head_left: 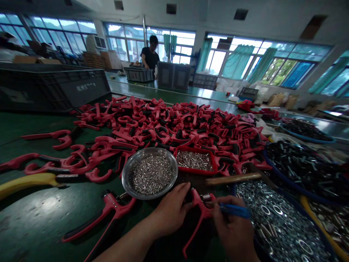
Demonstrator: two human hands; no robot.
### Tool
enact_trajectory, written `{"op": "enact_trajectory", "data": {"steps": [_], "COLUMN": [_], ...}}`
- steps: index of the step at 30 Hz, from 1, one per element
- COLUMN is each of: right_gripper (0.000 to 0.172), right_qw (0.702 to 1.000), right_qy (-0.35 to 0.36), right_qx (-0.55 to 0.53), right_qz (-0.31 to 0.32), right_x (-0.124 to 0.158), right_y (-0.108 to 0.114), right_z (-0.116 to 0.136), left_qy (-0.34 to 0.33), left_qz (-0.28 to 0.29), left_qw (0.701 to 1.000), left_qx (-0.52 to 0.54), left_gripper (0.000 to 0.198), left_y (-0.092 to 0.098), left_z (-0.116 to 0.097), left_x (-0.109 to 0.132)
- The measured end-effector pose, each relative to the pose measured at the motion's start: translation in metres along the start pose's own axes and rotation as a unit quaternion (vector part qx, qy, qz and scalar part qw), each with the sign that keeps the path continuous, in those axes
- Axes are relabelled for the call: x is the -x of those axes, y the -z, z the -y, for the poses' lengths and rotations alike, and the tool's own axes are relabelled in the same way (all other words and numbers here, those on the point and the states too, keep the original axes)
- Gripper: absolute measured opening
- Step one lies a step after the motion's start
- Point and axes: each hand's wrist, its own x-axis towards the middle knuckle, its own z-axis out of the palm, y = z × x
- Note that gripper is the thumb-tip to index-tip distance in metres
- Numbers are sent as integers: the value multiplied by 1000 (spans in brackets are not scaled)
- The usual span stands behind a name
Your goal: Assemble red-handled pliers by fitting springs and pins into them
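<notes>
My left hand (173, 208) is closed, thumb and fingers pinching the head of a red clamp (202, 210) that stands on the green table. A small coil spring (207, 197) sits in the clamp's head. In my right hand (236, 231) is a screwdriver with a blue handle (236, 210); its tip points left at the clamp beside the spring. Left of my forearm lies another red clamp (116, 207) with black grips and a spring. A clear bowl of small metal pins (152, 174) and a red tray of longer pins (195, 162) stand just beyond my hands.
A wide heap of red clamp parts (169, 123) covers the table behind the bowls. A wooden-handled hammer (234, 179) lies by a basin of metal rings and springs (280, 214). At left are a banana (29, 182) and a grey crate (54, 87). Another person (150, 54) stands far back.
</notes>
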Motion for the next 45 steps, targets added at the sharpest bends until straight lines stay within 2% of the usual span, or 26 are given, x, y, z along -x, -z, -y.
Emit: {"op": "enact_trajectory", "data": {"steps": [3,6,9,11,14,18,20,23,28,39,43,45], "right_gripper": [8,17,27,32,36,30,29,33,33,25,19,14], "right_qw": [1000,983,919,878,856,838,845,881,926,967,978,990], "right_qy": [-8,-123,-271,-332,-355,-362,-354,-312,-259,-179,-147,-99], "right_qx": [-1,-117,-279,-341,-369,-388,-371,-322,-268,-180,-135,-75], "right_qz": [24,68,66,55,66,127,152,151,65,33,55,70], "right_x": [-4,-12,-19,-23,-26,-23,-20,-18,-18,-11,-10,-11], "right_y": [0,-3,-5,-6,-5,-8,-10,-9,3,2,3,3], "right_z": [4,4,0,-3,-1,7,10,10,4,4,2,5], "left_qy": [1,-5,0,-2,-8,-8,-13,-16,-13,-2,-7,-7], "left_qz": [-10,-12,-6,0,2,1,3,5,6,7,5,-1], "left_qw": [1000,1000,1000,1000,1000,1000,1000,1000,1000,1000,1000,1000], "left_qx": [2,0,-4,-6,-6,-6,-5,2,6,-1,-1,6], "left_gripper": [54,54,52,51,51,51,50,50,52,52,52,52], "left_y": [-1,-3,-2,-2,-1,1,2,3,4,4,3,2], "left_z": [1,2,2,1,0,0,0,0,-1,-2,-2,-1], "left_x": [0,-1,-2,-2,-2,-3,-3,-2,-2,-2,-2,-1]}}
